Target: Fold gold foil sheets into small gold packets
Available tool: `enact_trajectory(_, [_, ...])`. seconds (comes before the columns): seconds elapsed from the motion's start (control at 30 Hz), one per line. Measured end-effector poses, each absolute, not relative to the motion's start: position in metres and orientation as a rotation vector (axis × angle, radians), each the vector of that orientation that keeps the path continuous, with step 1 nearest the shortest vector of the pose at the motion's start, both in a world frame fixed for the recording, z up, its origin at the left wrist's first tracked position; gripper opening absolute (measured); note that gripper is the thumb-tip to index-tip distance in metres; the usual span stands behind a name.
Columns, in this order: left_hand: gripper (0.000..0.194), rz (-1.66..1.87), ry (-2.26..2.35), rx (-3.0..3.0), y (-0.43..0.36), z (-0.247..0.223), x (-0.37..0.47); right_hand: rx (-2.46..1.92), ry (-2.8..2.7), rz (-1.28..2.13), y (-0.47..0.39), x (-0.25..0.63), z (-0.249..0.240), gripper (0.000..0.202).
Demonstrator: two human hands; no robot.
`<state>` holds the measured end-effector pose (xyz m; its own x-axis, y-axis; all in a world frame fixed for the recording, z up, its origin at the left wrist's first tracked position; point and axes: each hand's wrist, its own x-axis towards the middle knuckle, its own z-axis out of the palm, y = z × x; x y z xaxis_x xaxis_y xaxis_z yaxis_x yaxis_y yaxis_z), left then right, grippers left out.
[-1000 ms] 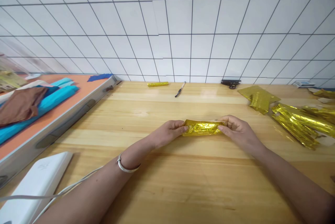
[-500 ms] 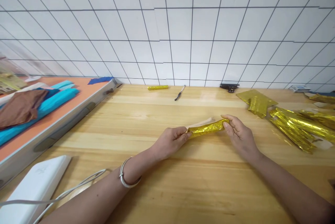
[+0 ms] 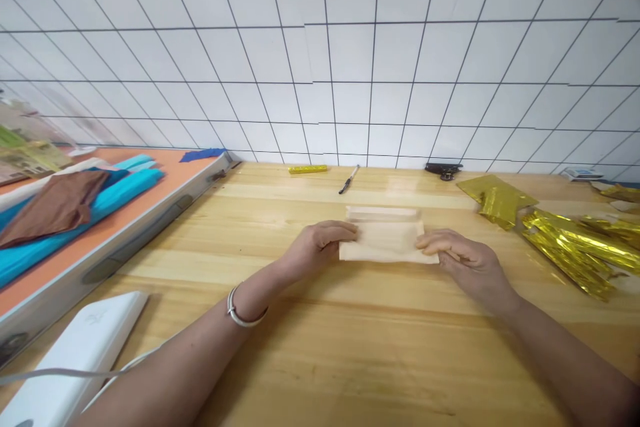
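Observation:
Between my two hands is a piece of gold foil paper [image 3: 387,240], its pale matte back facing me and a fold running along its far edge. My left hand [image 3: 320,245] pinches its left edge. At the right edge, my right hand [image 3: 463,260] grips it with fingers on top and the thumb near the lower corner. The paper is held just over or on the wooden table; I cannot tell which. Its gold side is hidden. A bangle [image 3: 243,307] circles my left wrist.
Gold foil strips [image 3: 575,254] and a gold foil piece [image 3: 497,199] lie at right. Along the wall are a gold roll [image 3: 307,169], a pen [image 3: 349,180] and a black clip [image 3: 443,170]. At left are a white power strip [image 3: 85,347] and an orange board [image 3: 175,177] with coloured paper.
The foil paper has turned from its gold side to its pale side and now lies spread wider between my hands. My right hand has shifted slightly right and down. The view has moved slightly.

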<state>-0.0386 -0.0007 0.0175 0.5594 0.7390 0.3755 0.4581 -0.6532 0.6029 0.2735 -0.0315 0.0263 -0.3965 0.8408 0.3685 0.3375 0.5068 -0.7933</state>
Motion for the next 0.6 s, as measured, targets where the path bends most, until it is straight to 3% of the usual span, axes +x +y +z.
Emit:
enact_trajectory(0.2, [0.027,0.309,0.760,2.514,-0.007,0.035,-0.044,-1.086,-2.298,1.323,-0.028,0.274,0.031,0.025])
enact_trajectory(0.37, [0.021,0.224,0.757,2.453,-0.013,0.045,-0.044,-1.061,-2.443,1.291,-0.030,0.268,0.039,0.024])
enact_trajectory(0.47, [0.033,0.212,0.729,2.427,-0.014,0.049,-0.046,-1.048,-2.471,1.254,-0.029,0.267,0.035,0.022])
enact_trajectory(0.6, [0.029,0.174,0.782,2.448,-0.016,0.049,-0.045,-1.027,-2.508,1.036,-0.031,0.263,0.027,0.024])
